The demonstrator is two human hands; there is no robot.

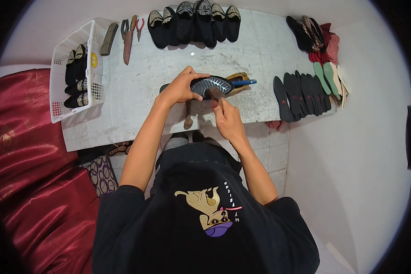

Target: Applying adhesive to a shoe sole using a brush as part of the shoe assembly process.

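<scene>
In the middle of the table, my left hand (180, 89) is closed on a shoe whose black sole (212, 86) with pale curved lines faces up. Thumb and fingers grip it at its left end. My right hand (226, 116) is wrapped round a brown tool (216, 94), whose end meets the sole's near edge; the tool's exact kind is hard to make out. Beneath the shoe's near side a wooden handle (188, 121) sticks out toward me. Just past the sole's right end lies a worn yellowish holder (239, 77) with a blue stick-like object (245, 82) across it.
Finished black shoes with patterned uppers (194, 25) stand at the far edge. A white basket (55, 86) of shoes is at left, near a dark block (109, 39), scissors (125, 29), a knife (129, 43) and red pliers (139, 29). Black insoles (301, 96) and green soles (326, 77) lie right.
</scene>
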